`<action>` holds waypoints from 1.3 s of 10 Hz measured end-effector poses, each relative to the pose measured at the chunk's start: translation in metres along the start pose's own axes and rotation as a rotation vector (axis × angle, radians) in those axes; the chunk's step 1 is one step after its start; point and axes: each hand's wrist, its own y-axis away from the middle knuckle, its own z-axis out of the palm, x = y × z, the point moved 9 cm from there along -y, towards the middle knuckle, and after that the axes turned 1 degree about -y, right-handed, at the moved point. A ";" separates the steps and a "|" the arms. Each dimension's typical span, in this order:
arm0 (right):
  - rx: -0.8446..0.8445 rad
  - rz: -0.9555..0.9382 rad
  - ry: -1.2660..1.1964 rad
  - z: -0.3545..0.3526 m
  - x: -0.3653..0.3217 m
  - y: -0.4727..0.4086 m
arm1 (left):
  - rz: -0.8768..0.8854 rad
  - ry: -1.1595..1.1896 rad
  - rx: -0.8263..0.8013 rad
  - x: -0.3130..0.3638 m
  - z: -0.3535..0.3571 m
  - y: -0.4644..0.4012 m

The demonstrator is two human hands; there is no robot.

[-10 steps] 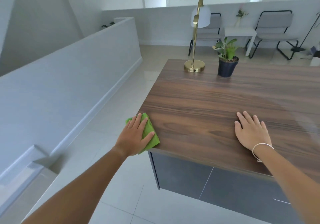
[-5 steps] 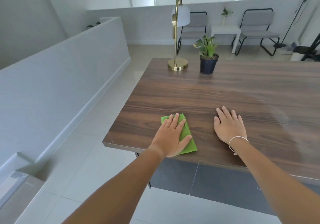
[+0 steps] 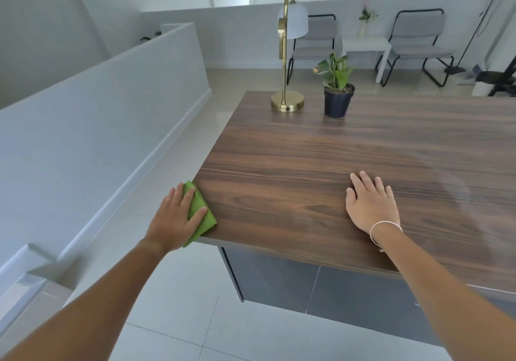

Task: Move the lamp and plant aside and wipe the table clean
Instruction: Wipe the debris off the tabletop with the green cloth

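A dark wooden table [image 3: 321,170] fills the right half of the view. My left hand [image 3: 176,219] presses flat on a folded green cloth [image 3: 199,210] at the table's near left corner, with part of the cloth hanging past the left edge. My right hand [image 3: 370,205] lies flat, fingers apart, on the tabletop near the front edge and holds nothing. At the far left corner stands a brass lamp [image 3: 287,103] with a white shade. Just right of it is a small plant in a dark pot [image 3: 337,103].
A white half-wall [image 3: 111,115] runs along the left across a tiled floor strip. Beyond the table stand two grey chairs [image 3: 418,45] and a small white side table [image 3: 363,45]. Dark cabinet fronts [image 3: 307,285] sit under the tabletop.
My left hand slid the green cloth inward along the front edge, then back out to the table's left corner. My right hand stayed flat on the tabletop.
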 end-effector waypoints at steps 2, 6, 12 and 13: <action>0.008 -0.002 0.020 -0.003 0.000 -0.002 | 0.187 -0.044 0.022 0.105 0.020 -0.001; 0.005 -0.013 -0.003 0.000 -0.004 -0.002 | 0.167 -0.071 -0.034 0.028 0.009 -0.003; -0.006 -0.027 -0.005 -0.003 -0.003 0.001 | 0.427 -0.081 -0.065 0.140 0.028 -0.021; 0.001 -0.018 -0.004 -0.002 -0.001 0.001 | 0.309 -0.088 -0.058 0.130 0.028 -0.035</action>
